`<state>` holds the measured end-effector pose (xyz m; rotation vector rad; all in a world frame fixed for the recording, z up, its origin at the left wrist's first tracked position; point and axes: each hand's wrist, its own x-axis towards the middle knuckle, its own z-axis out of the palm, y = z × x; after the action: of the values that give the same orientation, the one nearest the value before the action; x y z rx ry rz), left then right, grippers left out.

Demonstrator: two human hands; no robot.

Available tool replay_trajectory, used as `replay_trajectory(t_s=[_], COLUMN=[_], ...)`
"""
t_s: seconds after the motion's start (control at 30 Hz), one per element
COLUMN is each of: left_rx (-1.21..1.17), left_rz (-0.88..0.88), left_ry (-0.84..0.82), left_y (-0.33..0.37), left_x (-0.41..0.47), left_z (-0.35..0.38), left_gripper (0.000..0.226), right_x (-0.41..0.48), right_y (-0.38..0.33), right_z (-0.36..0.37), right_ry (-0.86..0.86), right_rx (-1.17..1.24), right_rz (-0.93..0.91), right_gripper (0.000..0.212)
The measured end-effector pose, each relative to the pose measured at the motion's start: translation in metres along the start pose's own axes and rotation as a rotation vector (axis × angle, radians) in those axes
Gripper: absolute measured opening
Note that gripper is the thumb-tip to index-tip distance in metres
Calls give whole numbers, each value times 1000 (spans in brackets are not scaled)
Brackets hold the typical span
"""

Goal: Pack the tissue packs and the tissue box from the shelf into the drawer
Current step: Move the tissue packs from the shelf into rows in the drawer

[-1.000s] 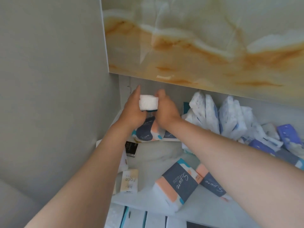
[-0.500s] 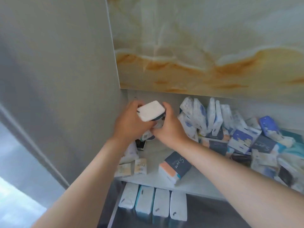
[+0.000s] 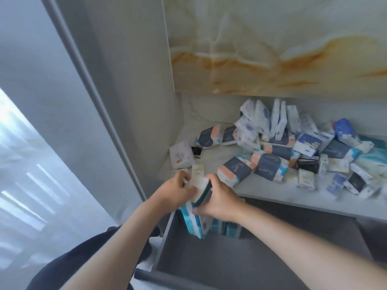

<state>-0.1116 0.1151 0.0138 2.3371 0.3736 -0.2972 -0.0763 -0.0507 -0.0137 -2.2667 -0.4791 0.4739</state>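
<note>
A white-ended tissue pack (image 3: 201, 190) with a teal and navy wrapper is held between both my hands at the front edge of the shelf (image 3: 272, 191), just above the back-left corner of the open grey drawer (image 3: 240, 264). My left hand (image 3: 174, 192) grips its left side and my right hand (image 3: 221, 200) its right side. Right below it, several teal-and-white packs (image 3: 194, 226) stand in a row along the drawer's back. Many more tissue packs (image 3: 270, 164) lie jumbled on the shelf to the right.
A grey wall panel (image 3: 125, 101) closes the shelf's left side. A marble-patterned slab (image 3: 272, 45) overhangs the shelf. Small flat packs (image 3: 180, 153) and a small black item (image 3: 196, 152) lie near the shelf's left end. The drawer's grey floor shows in front.
Both hands have carried the tissue pack down and forward from the shelf's back to just over the drawer. The view has tilted down, showing more of the drawer.
</note>
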Motion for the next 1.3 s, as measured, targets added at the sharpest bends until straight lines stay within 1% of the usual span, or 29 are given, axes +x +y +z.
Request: replay_trajectory(t_s=[0.1,0.17,0.3,0.43,0.53,0.6,0.67,0.7,0.77,0.83,0.9,0.97,1.0,1.03,1.1,1.2,1.3], left_rx=[36,88,255,260,370,444,511,531,541,559,581,631,668,693,688,620,478], left_rz=[-114,-162,-182,-189,-142,-118,-61,-17,74,134,129,105,100,105,133,199,271], left_ry=[-84,-117,-127,-199,-210,-205,-160,-133,-115,-155,-194,-220,-228,-227,-209,-179,-83], left_y=[-26,-41,-67,-82,-91,-97,-100,-100,-101,-104,-106,-99,-92,-84,-62,-18,36], left_x=[-2,-1,3,12,20,24,29,32,36,40,42,43,43,44,46,49,48], left_z=[22,35,48,54,61,67,70,71,71,72,73,71,69,67,62,59,62], left_gripper=[50,49,51,61,72,79,80,78,68,55,46,41,39,38,34,33,29], right_x=[-8,-10,-8,3,14,20,25,27,30,31,32,34,35,33,27,16,3], right_y=[17,28,44,52,60,64,68,70,72,71,72,75,76,76,73,71,77], right_z=[31,49,84,101,111,119,128,132,139,141,137,129,123,114,88,34,-28], right_ry=[-68,-118,-194,-189,-217,-233,-198,-188,-227,-283,-317,-347,-358,-355,-305,-184,-44], right_rx=[-38,-53,-14,-72,-86,-16,91,150,266,299,249,191,193,203,200,164,135], right_rz=[24,68,117,106,154,214,308,363,459,477,440,407,396,386,349,241,159], right_gripper=[102,101,104,101,97,89,77,70,56,48,46,52,52,46,32,25,22])
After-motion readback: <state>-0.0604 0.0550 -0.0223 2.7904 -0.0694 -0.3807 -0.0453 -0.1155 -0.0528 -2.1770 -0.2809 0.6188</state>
